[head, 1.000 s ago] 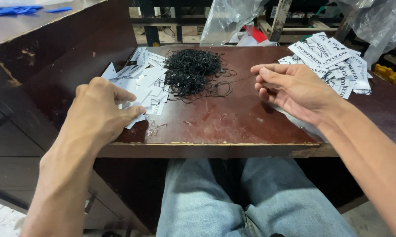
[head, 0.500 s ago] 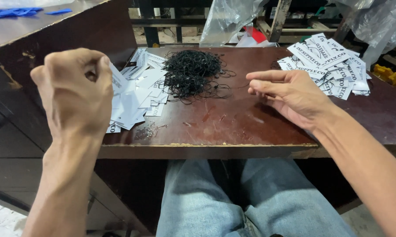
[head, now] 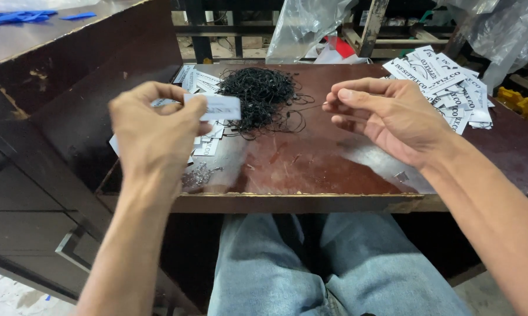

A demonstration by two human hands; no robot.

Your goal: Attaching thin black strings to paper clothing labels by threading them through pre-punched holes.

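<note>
two hands (head: 158, 126), tag (head: 220, 107), cord (head: 311, 105)

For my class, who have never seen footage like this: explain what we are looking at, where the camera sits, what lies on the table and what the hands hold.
There is no machine here: a seated person works with bare hands, filmed by a camera worn on the head and looking down. The left hand holds up a small white tag. The right hand pinches a thin black string. On the brown table lie a heap of black strings, loose tags on the left and a pile of tags on the right.
</note>
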